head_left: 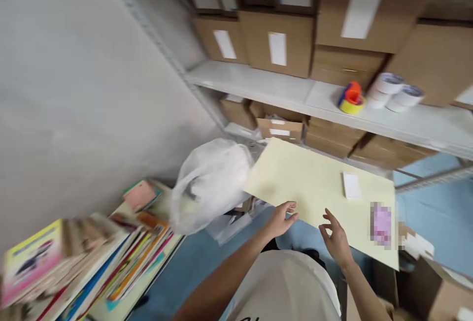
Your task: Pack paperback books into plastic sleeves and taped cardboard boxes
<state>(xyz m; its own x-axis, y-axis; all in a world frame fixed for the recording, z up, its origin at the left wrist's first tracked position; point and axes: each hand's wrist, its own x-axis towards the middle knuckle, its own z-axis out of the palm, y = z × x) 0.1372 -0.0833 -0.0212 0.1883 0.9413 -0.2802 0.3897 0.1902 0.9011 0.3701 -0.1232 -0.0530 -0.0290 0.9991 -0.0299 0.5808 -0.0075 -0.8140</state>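
A large pale yellow flat box or board (314, 183) lies tilted in front of me, with a small white label (351, 185) on its top face. My left hand (283, 218) grips its near edge, thumb on top. Just to the right, my right hand (335, 240) hovers over the near edge with fingers spread, holding nothing. A white plastic bag (212, 183) bulges at the board's left end.
Stacks of colourful books (92, 262) lie at lower left on the blue floor (195, 267). A white shelf (295, 92) carries cardboard boxes (277, 43), tape rolls (351, 98) and white rolls (395, 92). More boxes sit under it. A grey wall stands left.
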